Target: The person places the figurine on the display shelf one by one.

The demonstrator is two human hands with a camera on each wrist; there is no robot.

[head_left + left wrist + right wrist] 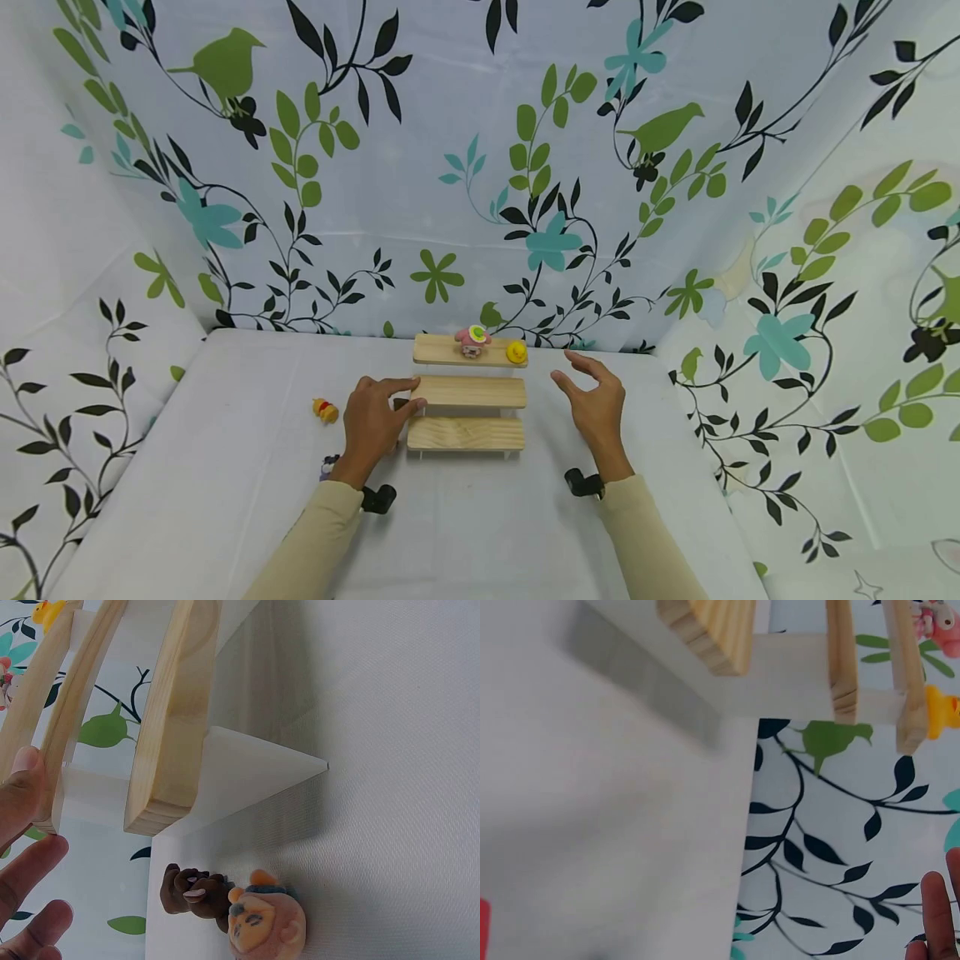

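A three-step wooden shelf stands mid-table. Its top step carries a pink toy and a yellow duck. My left hand lies at the shelf's left side, its straight fingers touching the end of the middle step. The left wrist view shows one fingertip against that board end, and a brown figure and an orange-faced plush figure on the table just below the shelf. My right hand hovers open to the right of the shelf, apart from it and holding nothing.
A small yellow and red figure lies on the white table left of my left hand. A dark little figure sits by my left wrist. Leaf-patterned cloth walls close in the back and both sides.
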